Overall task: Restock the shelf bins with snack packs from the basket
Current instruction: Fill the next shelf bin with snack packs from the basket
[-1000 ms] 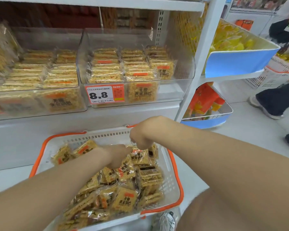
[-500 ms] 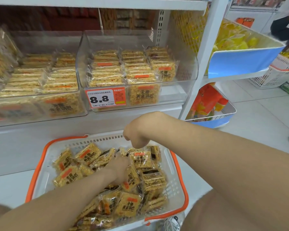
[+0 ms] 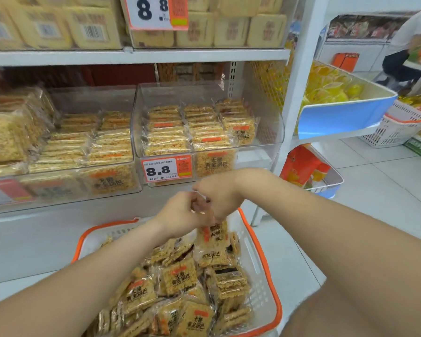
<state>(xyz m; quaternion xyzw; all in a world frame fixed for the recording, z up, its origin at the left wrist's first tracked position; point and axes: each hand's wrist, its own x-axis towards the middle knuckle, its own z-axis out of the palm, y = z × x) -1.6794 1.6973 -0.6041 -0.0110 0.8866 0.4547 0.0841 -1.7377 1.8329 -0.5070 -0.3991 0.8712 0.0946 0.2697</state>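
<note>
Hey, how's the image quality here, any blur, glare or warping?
Head view: fisheye warping bows the shelf post; the left hand, right hand and held snack pack are motion-smeared; the left-edge price tag is blurred; the clear bin shows faint glare; lighting is even.

Light: bright and even, probably from ceiling lamps outside the view.
Shadows: soft; only the back of the middle shelf [image 3: 46, 76] is dark.
Glare: pale reflections on the clear bin [image 3: 267, 132] and the floor [image 3: 387, 186].
Blur: left hand [image 3: 180, 215], right hand [image 3: 216, 193] and snack pack [image 3: 212, 237] slightly smeared; left-edge packs [image 3: 3, 139] soft.
Distortion: wide-angle; the shelf post [image 3: 301, 81] leans, the forearms [image 3: 326, 239] look oversized.
</note>
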